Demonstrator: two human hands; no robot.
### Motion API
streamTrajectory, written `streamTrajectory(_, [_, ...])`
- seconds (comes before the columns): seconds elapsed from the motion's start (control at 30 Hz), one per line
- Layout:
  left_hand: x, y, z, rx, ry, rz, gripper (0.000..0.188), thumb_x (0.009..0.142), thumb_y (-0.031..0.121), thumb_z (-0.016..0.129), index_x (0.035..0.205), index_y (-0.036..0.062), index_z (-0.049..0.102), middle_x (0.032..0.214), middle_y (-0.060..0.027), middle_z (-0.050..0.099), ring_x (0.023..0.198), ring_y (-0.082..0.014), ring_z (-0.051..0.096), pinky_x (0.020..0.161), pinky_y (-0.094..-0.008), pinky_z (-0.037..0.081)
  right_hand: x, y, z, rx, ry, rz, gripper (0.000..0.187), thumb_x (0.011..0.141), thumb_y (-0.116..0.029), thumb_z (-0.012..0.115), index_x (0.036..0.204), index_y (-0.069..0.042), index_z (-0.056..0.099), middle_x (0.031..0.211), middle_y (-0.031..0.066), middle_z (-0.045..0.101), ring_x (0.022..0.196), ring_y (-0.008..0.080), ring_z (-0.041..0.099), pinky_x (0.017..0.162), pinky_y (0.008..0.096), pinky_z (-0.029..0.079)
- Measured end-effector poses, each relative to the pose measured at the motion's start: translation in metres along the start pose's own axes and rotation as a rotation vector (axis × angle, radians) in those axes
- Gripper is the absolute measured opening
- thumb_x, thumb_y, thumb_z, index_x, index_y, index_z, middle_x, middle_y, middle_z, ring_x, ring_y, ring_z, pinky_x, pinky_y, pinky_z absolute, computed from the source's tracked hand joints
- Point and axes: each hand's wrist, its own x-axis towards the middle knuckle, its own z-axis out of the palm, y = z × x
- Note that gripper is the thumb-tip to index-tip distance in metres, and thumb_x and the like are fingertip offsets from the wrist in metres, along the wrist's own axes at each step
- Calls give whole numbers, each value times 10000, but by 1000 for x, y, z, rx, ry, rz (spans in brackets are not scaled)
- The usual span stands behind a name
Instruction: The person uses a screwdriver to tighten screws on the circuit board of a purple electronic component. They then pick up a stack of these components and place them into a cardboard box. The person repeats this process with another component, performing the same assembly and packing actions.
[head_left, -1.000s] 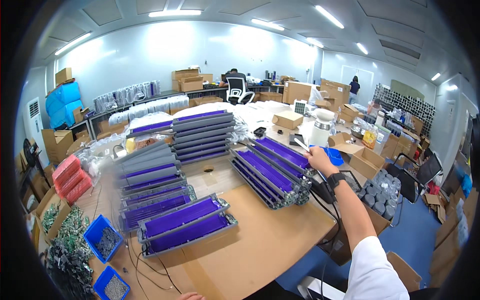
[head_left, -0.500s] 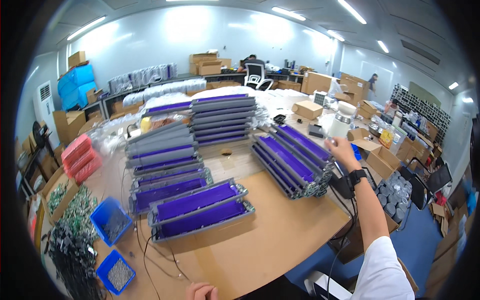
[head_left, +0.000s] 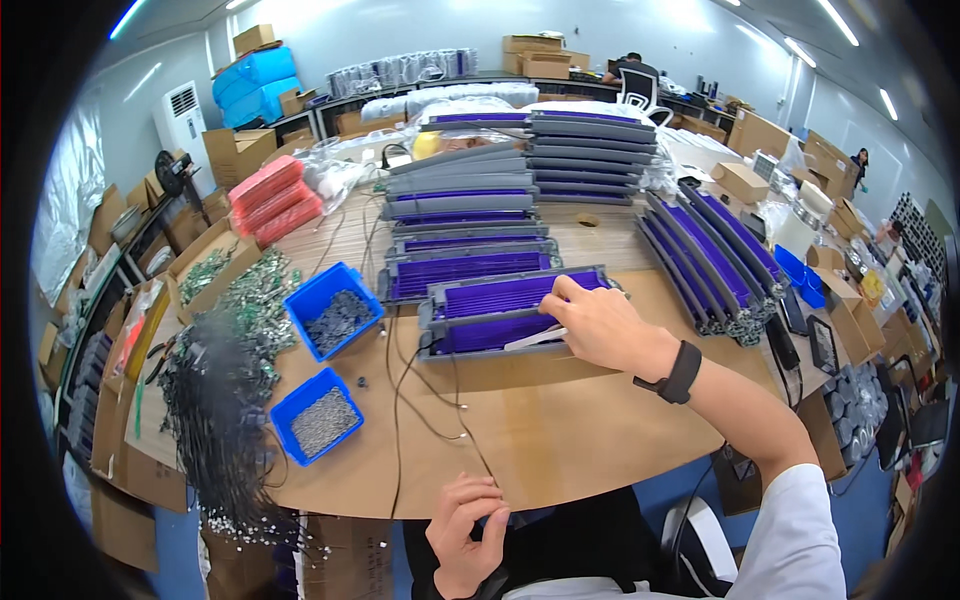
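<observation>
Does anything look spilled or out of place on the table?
Yes: the black cable bundle spills over the table's edge, white ends dangling, and one small dark piece lies loose outside the blue bins.

The right hand [head_left: 600, 322] has left the side of the right stack [head_left: 705, 262] and now sits over the near edge of the front tray [head_left: 500, 298], a white strip [head_left: 530, 342] sticking out from its grip. The left hand [head_left: 465, 532], earlier barely showing, is now in view at the table's [head_left: 600, 440] near edge, fingers loosely bent. The head view has swung left and tipped down.
</observation>
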Motion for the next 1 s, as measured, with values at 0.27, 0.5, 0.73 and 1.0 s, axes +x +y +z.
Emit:
streamTrajectory(0.27, [-8, 7, -22, 13, 90, -92, 58, 860, 41, 657, 833, 15, 613, 877, -118, 659, 907, -283, 647, 953, -461, 469, 20, 8, 26, -180, 20, 68, 138, 786, -12, 613, 919, -44, 590, 918, 134, 620, 758, 349, 668, 651, 441, 549])
streamTrajectory(0.5, [-18, 8, -44, 120, 226, -80, 66, 806, -20, 658, 834, 9, 607, 831, -134, 667, 861, -307, 656, 889, -448, 505, -41, -16, -40, 99, 296, 4, 208, 693, 57, 607, 870, -52, 608, 784, 92, 598, 721, 308, 652, 595, 402, 510])
streamTrajectory(0.73, [-11, 6, -39, 99, 81, -227, 302, 774, 72, 752, 1028, 5, 602, 1053, -167, 633, 975, -341, 613, 908, -418, 484, -139, -44, -49, 117, 173, -20, 221, 659, 66, 625, 843, -53, 655, 831, 56, 646, 681, 250, 653, 557, 344, 510])
streamTrajectory(1.0, [12, 4, -27, 234, -446, -157, 826, 675, 306, 877, 1358, 77, 473, 1491, -207, 315, 1341, -398, 391, 1076, -481, 371, -164, -57, -6, 215, 162, 195, 254, 713, 80, 677, 938, -39, 675, 881, 71, 603, 688, 225, 661, 554, 339, 515])
